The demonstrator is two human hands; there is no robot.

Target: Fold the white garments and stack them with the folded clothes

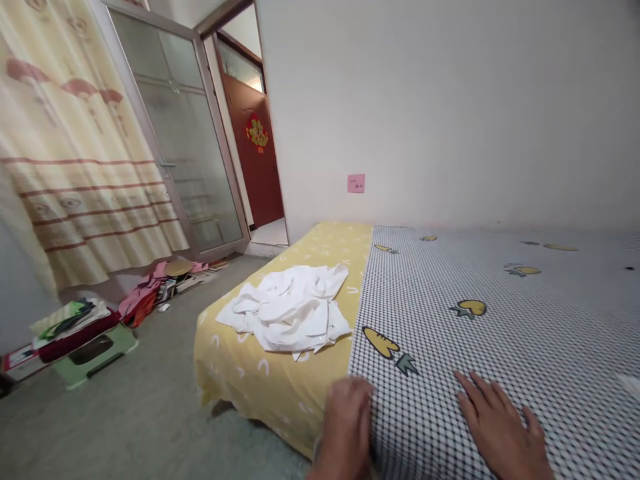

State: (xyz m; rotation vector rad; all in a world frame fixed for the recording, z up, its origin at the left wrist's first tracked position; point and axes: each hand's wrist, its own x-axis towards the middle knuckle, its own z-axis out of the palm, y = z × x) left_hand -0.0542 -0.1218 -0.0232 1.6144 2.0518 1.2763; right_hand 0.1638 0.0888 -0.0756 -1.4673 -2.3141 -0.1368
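Far left of the fingers, a cream curtain with pink flower print and red stripes [75, 147], hanging to the floor. Just right of it, a tall frosted-glass door in a pale metal frame [175, 133]. Low and well left of the fingers, on a grey concrete floor [125, 427], a green plastic step stool [95, 353] under a pile of papers and dark red fabric. Nearer the door, a heap of pink and red clothes [143, 297] among scattered books. Straight ahead of the left fingers, through a doorway, a dark red door with a red and gold paper ornament [253, 160].

Just ahead of the left fingers, a crumpled white cloth [285, 310], lying bunched on a mustard-yellow bed sheet with white crescent print [270, 393]. At the seam between yellow and check, the left hand [345, 427], knuckles up, its fingers [357, 393] curled down at the edge of the bedding; any grip on the fabric impossible to tell. Far ahead of both hands, a small pink square plate [356, 183] on the white wall. Under both hands, a black-and-white checked bed cover with yellow fruit prints [425, 413]. Farthest right, the right hand [500, 427], palm down on that cover, its fingers [467, 390] spread wide and flat, holding nothing.
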